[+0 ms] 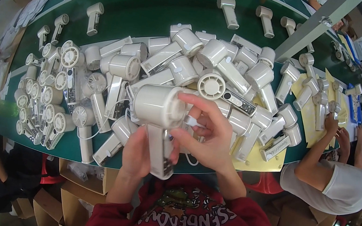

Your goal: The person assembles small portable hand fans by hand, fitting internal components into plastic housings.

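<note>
A white handheld fan (pixel 156 104) with a round barrel head and a flat handle is held up in front of my chest. My left hand (pixel 137 154) is wrapped round its handle. At the right rim of the head, the index finger and thumb of my right hand (pixel 211 139) close on the fan. A small white piece (pixel 194 121) shows at my right hand's other fingers; whether it is a plug or a wrap I cannot tell. Behind the held fan, a thin white cable (pixel 129 113) runs among the other fans.
Many similar fans (pixel 180 70) lie heaped on the green table, with a denser group (pixel 47 92) to the left. Several fans stand spaced along the far green strip (pixel 159 12). A metal post (pixel 310 27) rises at right, near a co-worker (pixel 336 180). Cardboard boxes (pixel 77 198) sit below.
</note>
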Action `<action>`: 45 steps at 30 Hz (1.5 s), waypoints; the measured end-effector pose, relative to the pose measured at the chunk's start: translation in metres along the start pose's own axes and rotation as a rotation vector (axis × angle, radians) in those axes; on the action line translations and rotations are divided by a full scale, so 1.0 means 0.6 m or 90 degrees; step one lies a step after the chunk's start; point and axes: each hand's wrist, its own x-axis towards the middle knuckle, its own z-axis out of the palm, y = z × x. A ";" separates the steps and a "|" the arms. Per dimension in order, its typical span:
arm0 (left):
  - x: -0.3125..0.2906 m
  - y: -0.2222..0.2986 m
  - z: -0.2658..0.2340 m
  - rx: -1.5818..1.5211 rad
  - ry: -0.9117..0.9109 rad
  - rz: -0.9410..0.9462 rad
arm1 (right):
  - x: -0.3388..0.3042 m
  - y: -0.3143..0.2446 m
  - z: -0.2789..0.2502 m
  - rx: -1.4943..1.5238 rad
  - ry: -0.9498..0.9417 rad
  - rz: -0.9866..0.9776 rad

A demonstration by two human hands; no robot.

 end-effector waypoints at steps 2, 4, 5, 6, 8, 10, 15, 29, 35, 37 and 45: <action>-0.003 -0.002 -0.008 -0.042 -0.010 -0.047 | -0.006 -0.002 0.002 -0.002 0.022 -0.005; 0.004 -0.003 -0.011 -0.139 -0.035 -0.091 | -0.005 -0.004 0.003 -0.009 0.044 -0.010; 0.006 -0.002 -0.007 -0.166 -0.035 -0.114 | -0.001 -0.005 0.006 -0.031 0.064 -0.023; 0.005 -0.003 -0.007 -0.167 -0.035 -0.114 | 0.002 -0.004 0.006 -0.053 0.085 -0.035; 0.005 -0.005 -0.008 -0.170 -0.062 -0.150 | 0.007 -0.003 0.001 -0.076 0.065 -0.055; 0.004 -0.007 -0.009 -0.154 -0.057 -0.145 | 0.011 -0.008 -0.003 -0.097 0.041 -0.075; 0.005 -0.011 -0.011 -0.094 -0.071 -0.140 | 0.018 -0.009 -0.006 -0.148 0.037 -0.137; 0.010 -0.008 -0.018 0.019 -0.087 -0.134 | 0.012 -0.011 -0.031 -0.134 -0.001 -0.079; 0.016 -0.011 -0.015 0.090 -0.113 -0.274 | 0.013 -0.020 -0.072 -0.130 -0.135 -0.111; 0.022 -0.015 -0.016 0.078 -0.116 -0.307 | 0.015 -0.028 -0.091 -0.177 -0.187 -0.100; 0.022 -0.027 -0.023 -0.075 -0.124 -0.363 | 0.020 -0.018 -0.107 -0.147 -0.246 -0.116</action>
